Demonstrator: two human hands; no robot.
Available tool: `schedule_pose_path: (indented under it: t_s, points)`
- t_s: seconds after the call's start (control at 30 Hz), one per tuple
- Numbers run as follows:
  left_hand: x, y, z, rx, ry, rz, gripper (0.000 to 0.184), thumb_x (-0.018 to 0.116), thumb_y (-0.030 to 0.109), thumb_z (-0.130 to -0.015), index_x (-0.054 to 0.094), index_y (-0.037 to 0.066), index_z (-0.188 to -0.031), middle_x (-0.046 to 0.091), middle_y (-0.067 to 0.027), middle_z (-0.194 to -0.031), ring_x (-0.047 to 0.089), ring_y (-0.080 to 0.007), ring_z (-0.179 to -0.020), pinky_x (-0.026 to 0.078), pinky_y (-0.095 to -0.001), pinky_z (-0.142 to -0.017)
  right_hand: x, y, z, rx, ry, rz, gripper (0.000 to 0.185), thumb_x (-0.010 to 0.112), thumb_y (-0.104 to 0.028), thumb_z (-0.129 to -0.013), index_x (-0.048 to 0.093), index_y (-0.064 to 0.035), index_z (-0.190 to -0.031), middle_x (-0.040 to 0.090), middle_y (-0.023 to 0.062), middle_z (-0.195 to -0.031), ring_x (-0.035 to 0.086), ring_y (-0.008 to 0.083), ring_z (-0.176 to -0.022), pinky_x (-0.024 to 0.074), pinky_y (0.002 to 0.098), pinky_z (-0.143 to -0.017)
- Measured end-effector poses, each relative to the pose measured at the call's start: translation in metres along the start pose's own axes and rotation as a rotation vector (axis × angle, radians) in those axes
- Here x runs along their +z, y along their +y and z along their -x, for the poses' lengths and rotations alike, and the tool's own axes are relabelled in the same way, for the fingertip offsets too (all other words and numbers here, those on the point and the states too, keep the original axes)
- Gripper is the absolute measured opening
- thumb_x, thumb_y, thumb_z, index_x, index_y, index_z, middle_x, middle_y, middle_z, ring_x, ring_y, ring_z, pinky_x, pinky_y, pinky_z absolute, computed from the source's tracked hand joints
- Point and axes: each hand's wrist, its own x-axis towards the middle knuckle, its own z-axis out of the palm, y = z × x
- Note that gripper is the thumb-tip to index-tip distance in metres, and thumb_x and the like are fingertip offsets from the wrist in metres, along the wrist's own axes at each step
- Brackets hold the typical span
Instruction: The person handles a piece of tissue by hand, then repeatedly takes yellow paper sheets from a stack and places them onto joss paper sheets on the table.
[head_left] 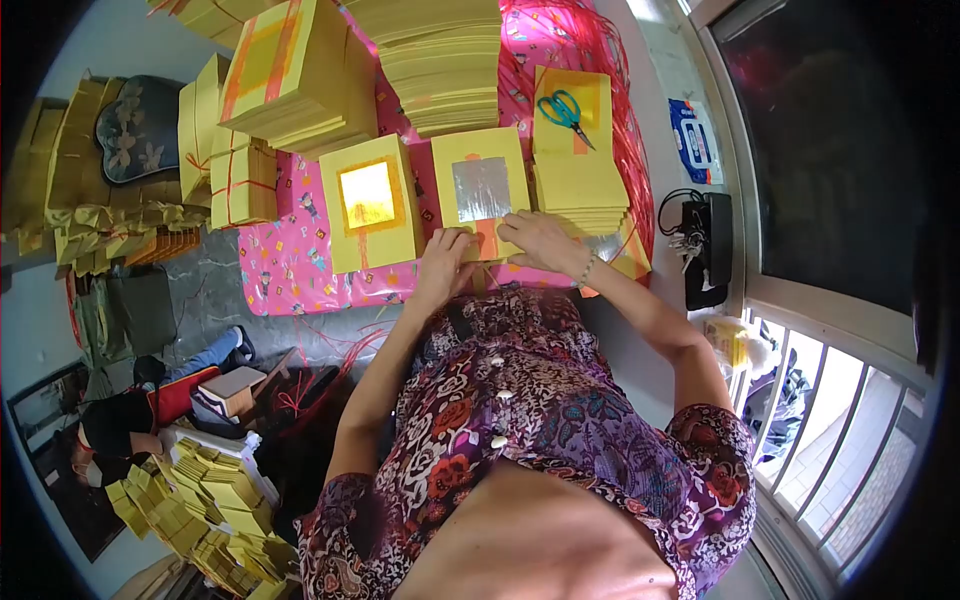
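Note:
A yellow paper stack (pixel 451 150) with a silver square and an orange strip lies at the near edge of the pink-covered table (pixel 283 260). My left hand (pixel 446 262) rests at its lower left corner, fingers bent over the paper edge. At the lower right edge lies my right hand (pixel 540 243), its fingertips on the paper beside the orange strip. What is between the fingers of either hand is too small to make out. Left of it sits another yellow stack (pixel 341 228) with a gold square. Teal-handled scissors (pixel 565 115) lie on yellow paper at the right.
Tall yellow stacks (pixel 440 70) stand at the back. Red strands (pixel 628 140) run along the table's right side. Beyond are keys (pixel 686 243) and a barred window (pixel 840 430). At lower left, another person (pixel 115 425) sits near piled yellow bundles (pixel 215 490).

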Motion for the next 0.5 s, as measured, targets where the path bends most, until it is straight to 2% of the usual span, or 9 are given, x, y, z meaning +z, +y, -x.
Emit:
schedule_pose_path:
  t_s: [0.03,0.1,0.27,0.5]
  points:
    - [0.000,-0.001,0.001,0.005,0.010,0.016,0.049,0.079,0.011,-0.071,0.061,0.009,-0.117,0.057,-0.0104,-0.115,0.051,-0.0326,-0.107,0.045,-0.0412,-0.094,-0.001,0.002,0.000,-0.003,-0.004,-0.002,0.042,0.079,-0.024,-0.071,0.054,-0.0048,-0.099,0.056,0.0110,-0.099,0.057,0.0306,-0.097,0.0489,0.0414,-0.082]
    - [0.000,-0.005,0.002,0.006,0.022,0.034,0.045,0.079,0.011,-0.072,0.064,0.009,-0.114,0.059,-0.0095,-0.114,0.052,-0.0322,-0.106,0.046,-0.0406,-0.093,-0.004,0.008,0.000,-0.019,0.017,-0.131,0.030,0.076,-0.026,-0.075,0.059,-0.0059,-0.089,0.058,0.0100,-0.093,0.060,0.0306,-0.091,0.0489,0.0421,-0.080]
    - [0.002,-0.017,0.003,-0.008,0.069,0.243,0.018,0.077,0.013,-0.078,0.072,0.005,-0.094,0.064,-0.0099,-0.109,0.057,-0.0284,-0.097,0.051,-0.0367,-0.083,-0.013,0.016,-0.002,0.052,-0.046,-0.277,0.022,0.073,-0.027,-0.080,0.065,-0.0066,-0.080,0.061,0.0101,-0.083,0.062,0.0302,-0.082,0.0481,0.0423,-0.074]
    - [0.001,-0.012,-0.001,-0.139,0.049,0.317,0.016,0.074,0.019,-0.081,0.073,0.005,-0.089,0.065,-0.0097,-0.104,0.058,-0.0292,-0.097,0.050,-0.0387,-0.083,-0.015,0.017,-0.003,0.100,-0.065,-0.316,0.014,0.070,-0.024,-0.084,0.070,-0.0098,-0.083,0.063,0.0065,-0.082,0.063,0.0265,-0.078,0.0482,0.0390,-0.069]
